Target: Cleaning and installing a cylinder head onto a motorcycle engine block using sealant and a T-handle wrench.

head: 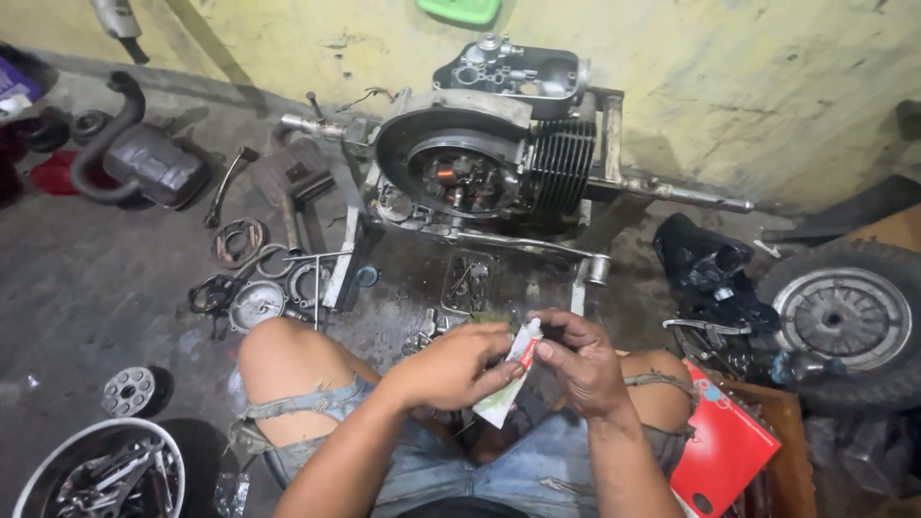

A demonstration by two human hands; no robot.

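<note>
I sit on the floor with both hands raised over my lap. My left hand [459, 367] grips the body of a small white squeeze tube [506, 395] with red and green print. My right hand [578, 360] pinches the tube's upper end near the cap. Just beyond my hands stands a scooter engine [480, 163] on a metal stand, its round side opening showing coils, its finned cylinder to the right.
Loose engine parts, rings and a round cover [257, 303] lie on the floor at left. A muffler [144, 158] sits far left, a white bucket of tools [106, 475] near left. A wheel [844, 321] and a red box [724, 446] are at right.
</note>
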